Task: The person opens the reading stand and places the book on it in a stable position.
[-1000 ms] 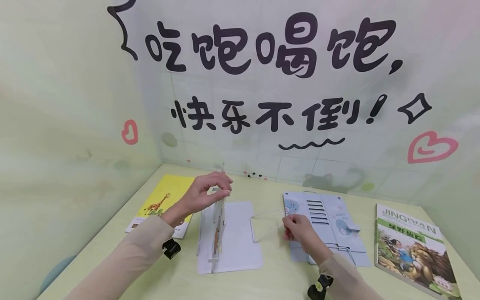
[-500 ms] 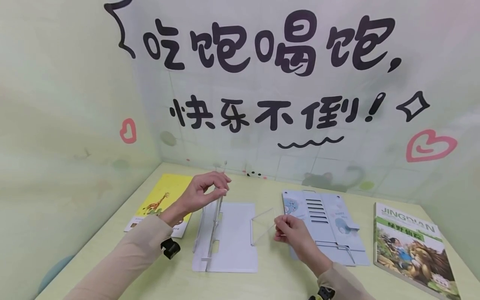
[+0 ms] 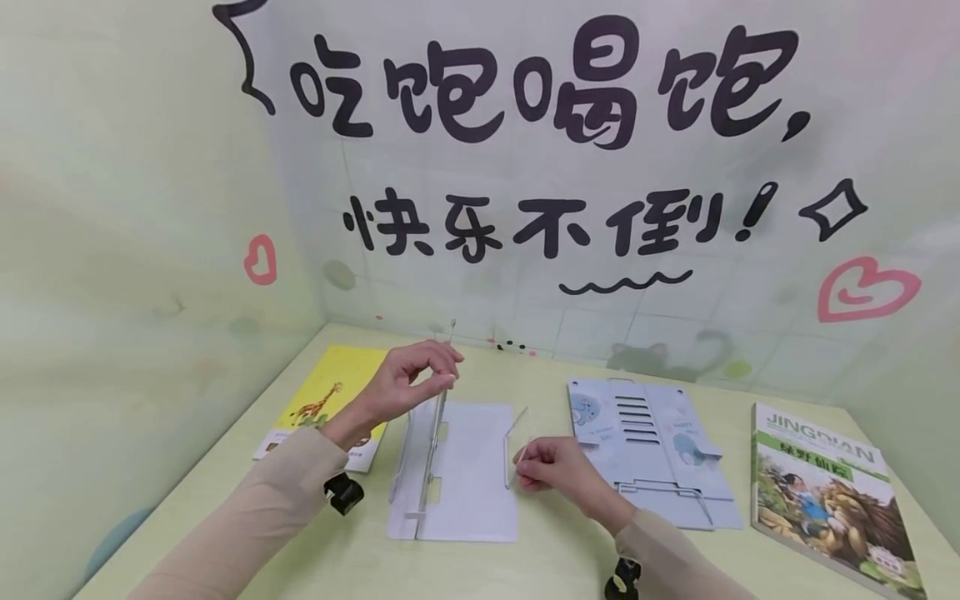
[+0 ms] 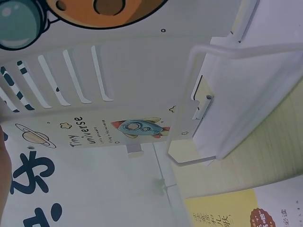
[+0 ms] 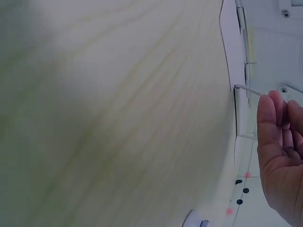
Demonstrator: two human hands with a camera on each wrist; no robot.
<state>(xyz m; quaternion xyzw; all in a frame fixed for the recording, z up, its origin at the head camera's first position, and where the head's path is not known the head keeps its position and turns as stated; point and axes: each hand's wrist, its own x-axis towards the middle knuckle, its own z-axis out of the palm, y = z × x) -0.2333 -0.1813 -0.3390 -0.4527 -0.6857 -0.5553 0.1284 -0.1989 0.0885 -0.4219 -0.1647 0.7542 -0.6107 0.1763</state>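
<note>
A white metal book stand has its base plate (image 3: pixel 480 475) flat on the table. Its slatted panel (image 4: pixel 142 71) stands upright, edge-on in the head view and printed with planets and a rocket. My left hand (image 3: pixel 408 375) pinches the panel's top edge between thumb and fingers. Over at the base plate's right side, my right hand (image 3: pixel 558 471) pinches the free end of the stand's wire support (image 3: pixel 507 458), which rises from its hinge. The right wrist view shows the fingertips on that thin wire (image 5: pixel 248 90). Another white wire loop (image 4: pixel 227 51) sticks out from the panel's printed side.
A second, pale blue book stand (image 3: pixel 645 442) lies flat to the right. Further right is a thick picture book (image 3: pixel 825 492). A yellow giraffe book (image 3: pixel 330 396) lies behind my left forearm. Fabric walls border the table at the back and sides.
My right hand has moved left and slightly down, swinging the wire support up toward the upright panel. The panel has turned more edge-on, while my left hand stays at its top.
</note>
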